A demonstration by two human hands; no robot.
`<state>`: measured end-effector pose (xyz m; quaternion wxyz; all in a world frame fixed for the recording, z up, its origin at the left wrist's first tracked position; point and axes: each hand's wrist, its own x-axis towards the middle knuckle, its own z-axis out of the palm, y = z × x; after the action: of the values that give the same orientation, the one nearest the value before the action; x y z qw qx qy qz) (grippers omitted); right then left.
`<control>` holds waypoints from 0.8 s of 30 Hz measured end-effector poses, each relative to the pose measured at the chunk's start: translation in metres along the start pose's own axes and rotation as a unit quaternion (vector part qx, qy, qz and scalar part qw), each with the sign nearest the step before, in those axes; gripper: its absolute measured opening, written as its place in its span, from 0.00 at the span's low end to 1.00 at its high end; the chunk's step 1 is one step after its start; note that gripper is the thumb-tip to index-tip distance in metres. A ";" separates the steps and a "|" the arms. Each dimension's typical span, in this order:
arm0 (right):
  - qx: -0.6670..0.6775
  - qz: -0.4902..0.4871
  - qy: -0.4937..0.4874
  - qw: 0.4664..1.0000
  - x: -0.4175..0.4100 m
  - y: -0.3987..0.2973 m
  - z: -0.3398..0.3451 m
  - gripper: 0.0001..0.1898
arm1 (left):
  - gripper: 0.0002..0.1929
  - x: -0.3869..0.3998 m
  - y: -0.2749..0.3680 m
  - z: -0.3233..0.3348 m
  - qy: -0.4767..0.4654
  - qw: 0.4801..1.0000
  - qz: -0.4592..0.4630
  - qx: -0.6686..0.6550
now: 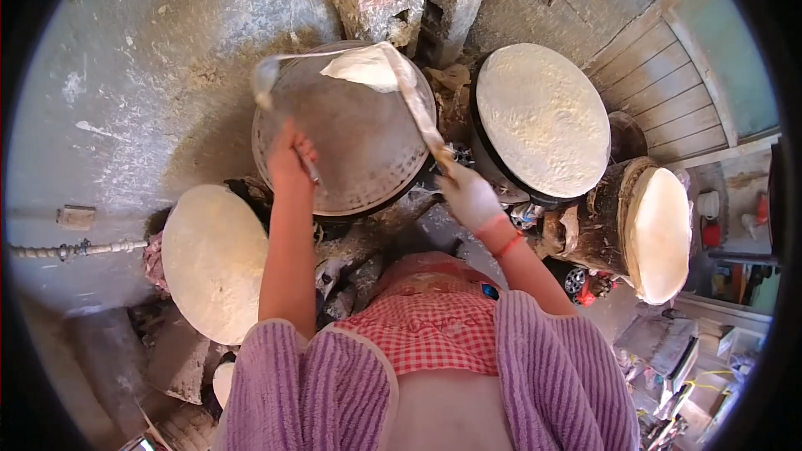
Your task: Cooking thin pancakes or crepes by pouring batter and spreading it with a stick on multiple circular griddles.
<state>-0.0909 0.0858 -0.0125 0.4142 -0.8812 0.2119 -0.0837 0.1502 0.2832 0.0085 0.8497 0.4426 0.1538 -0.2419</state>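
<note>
Before me lies a round metal griddle (351, 138), mostly bare, with a lump of pale dough or batter (363, 69) near its far edge. My left hand (291, 153) grips the handle of a ladle-like utensil (266, 78), blurred, over the griddle's left side. A long, flat spreader (410, 91), coated in pale batter, is held in my right hand (467, 194); it reaches to the griddle's far edge. A thin pale strand (313, 53) runs between the two tools. On a second griddle, at the right, lies a large round flatbread or batter sheet (542, 119).
Another round pale sheet (216, 263) lies at the left, beside my left forearm. Further right, thin flatbreads (658, 235) rest on a brown drum-like stand (583, 219). A rough masonry block (382, 6) stands beyond the middle griddle. A plastered wall (150, 62) borders the left.
</note>
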 end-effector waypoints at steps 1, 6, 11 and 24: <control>0.028 0.018 -0.014 0.999 0.017 -0.009 0.013 0.24 | 0.14 -0.002 0.000 -0.015 0.016 0.998 0.037 -0.057; -0.025 -0.032 -0.009 0.999 0.099 -0.024 0.026 0.21 | 0.14 -0.069 0.000 -0.069 0.008 0.998 0.034 -0.060; 0.167 -0.071 0.050 0.982 0.073 0.019 -0.003 0.23 | 0.20 -0.176 0.027 -0.163 -0.049 0.984 0.144 0.089; 0.291 0.207 -0.080 0.930 0.090 -0.026 -0.009 0.22 | 0.18 -0.266 0.006 -0.178 0.189 0.948 0.210 0.145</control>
<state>-0.0054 0.0546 0.0107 0.6763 -0.6619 0.3227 0.0164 -0.0767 0.5063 0.0393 0.7631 0.6212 0.1781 0.0100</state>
